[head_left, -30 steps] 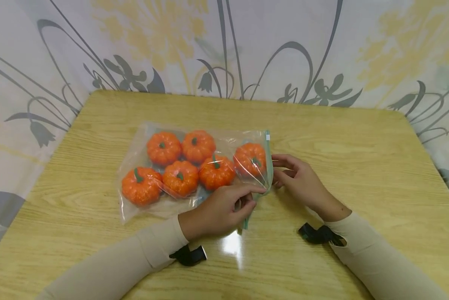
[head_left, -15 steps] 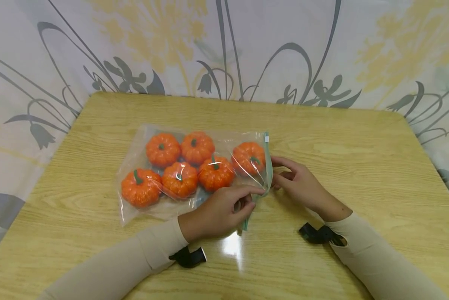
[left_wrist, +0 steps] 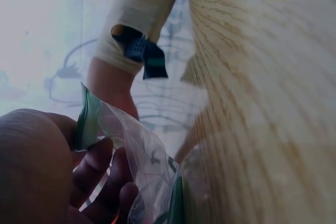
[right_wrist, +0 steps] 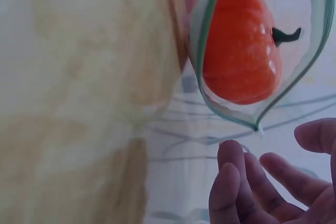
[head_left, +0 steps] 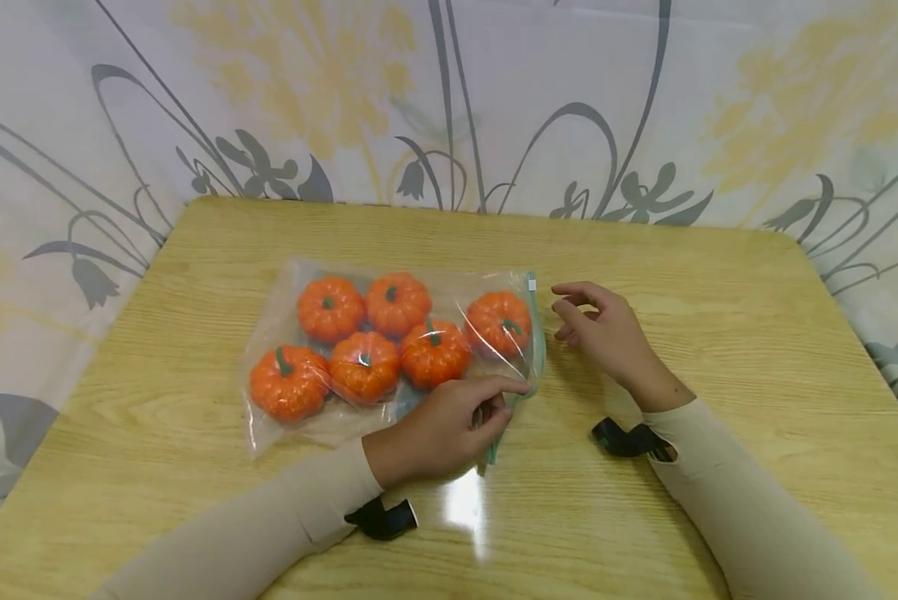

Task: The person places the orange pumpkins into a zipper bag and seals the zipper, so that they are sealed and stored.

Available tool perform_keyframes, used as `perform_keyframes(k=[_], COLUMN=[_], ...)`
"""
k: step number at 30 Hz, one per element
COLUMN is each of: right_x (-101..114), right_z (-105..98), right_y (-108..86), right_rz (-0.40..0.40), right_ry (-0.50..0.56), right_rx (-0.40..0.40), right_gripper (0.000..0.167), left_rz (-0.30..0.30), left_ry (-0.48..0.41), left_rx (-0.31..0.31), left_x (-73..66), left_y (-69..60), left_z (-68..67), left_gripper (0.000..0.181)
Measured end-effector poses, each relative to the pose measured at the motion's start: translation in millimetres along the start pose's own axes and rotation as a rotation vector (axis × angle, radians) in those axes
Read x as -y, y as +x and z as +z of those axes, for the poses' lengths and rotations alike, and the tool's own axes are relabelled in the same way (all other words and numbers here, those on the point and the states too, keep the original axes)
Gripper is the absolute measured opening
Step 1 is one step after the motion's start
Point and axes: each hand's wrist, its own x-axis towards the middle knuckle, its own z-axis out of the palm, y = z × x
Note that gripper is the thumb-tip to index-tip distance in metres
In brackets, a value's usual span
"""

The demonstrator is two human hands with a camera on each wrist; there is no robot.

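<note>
A clear zip bag (head_left: 449, 287) with a green zip edge lies on the table, holding several small orange pumpkins (head_left: 364, 367) with green stems. My left hand (head_left: 452, 425) pinches the near part of the green edge between thumb and fingers; the left wrist view shows the green strip (left_wrist: 90, 119) in that pinch. Just right of the bag's mouth, my right hand (head_left: 602, 329) is held apart from it, fingers loosely bent around nothing. In the right wrist view the mouth gapes, with one pumpkin (right_wrist: 241, 51) just inside, and the fingers (right_wrist: 231, 182) are clear of the edge.
A white slider (head_left: 532, 285) sits at the far end of the green edge. The wood-patterned table (head_left: 704, 308) meets a flower-print cloth (head_left: 509, 92) at the back. Each wrist carries a black camera mount (head_left: 627, 437).
My right hand has left the bag's edge and moved up and slightly away, toward the slider's end. The left hand keeps its pinch. The head view has tilted a little.
</note>
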Motion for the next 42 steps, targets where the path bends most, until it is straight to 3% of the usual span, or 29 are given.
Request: perform_keyframes(k=[4, 12, 21, 26, 33, 39, 42], right_x=[3, 8, -4, -1, 1, 1, -2], right_z=[3, 12, 17, 19, 19, 20, 21], right_y=[16.1, 34.2, 30.4, 30.1, 29.3, 31.4, 31.4], right_rz=[0.01, 0.069, 0.12, 0.107, 0.151, 0.133, 0.149], right_ry=[-0.012, -0.008, 0.095, 0.11, 0.158, 0.166, 0.172], right_rx=[-0.014, 0.043, 0.129, 0.13, 0.145, 0.117, 0.109], right_gripper=[0.048, 0.052, 0.039, 0.035, 0.035, 0.036, 0.035], left_rz=[-0.017, -0.016, -0.047, -0.012, -0.025, -0.008, -0.036], left_ry=[0.015, 0.027, 0.02, 0.029, 0.035, 0.041, 0.031], left_rx=[0.018, 0.024, 0.049, 0.022, 0.033, 0.004, 0.039], left_x=[1.9, 2.6, 0.1, 0.1, 0.9, 1.3, 0.4], left_y=[0.4, 0.4, -1.4, -0.5, -0.7, 0.4, -0.3], left_z=[0.5, 0.4, 0.6, 0.0, 1.1, 0.5, -0.3], left_gripper=[0.033, 0.034, 0.035, 0.034, 0.034, 0.034, 0.035])
